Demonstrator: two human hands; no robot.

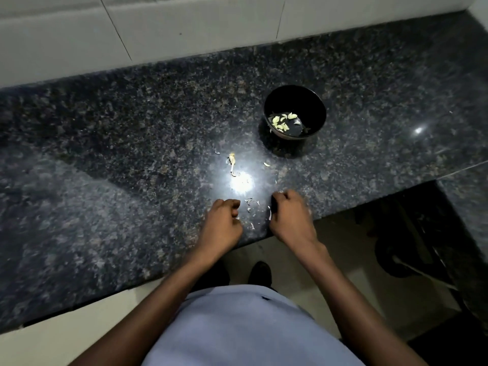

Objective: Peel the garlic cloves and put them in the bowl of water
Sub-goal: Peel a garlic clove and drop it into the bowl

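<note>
I stand at a dark speckled stone surface [111,159] with a pale tiled wall [184,27] behind it. A bright glare of light [241,183] lies on the stone just beyond my fingers. Papery scraps of garlic skin [249,204] are scattered between my two hands and a little past them, and a thin dried garlic stem [232,162] lies further out, beyond the glare, its long axis running away from me and back toward my left hand. Nothing stands between my hands and the bowl but these scraps.

My left hand [224,220] rests near the front edge of the surface, its fingers [232,204] curled in loosely; I cannot tell whether they hold a clove. My right hand [290,215] sits just beside it, the skin scraps between them, its fingers [280,198] curled tight and turned down against the stone; what they pinch, if anything, is hidden, though a sliver of skin shows at the inner edge of that hand.

The black bowl [314,101] stands upright well beyond my right fingers, a little to their right. Peeled cloves [282,121] lie in the water in it, gathered toward its left side, pointing every which way.
</note>
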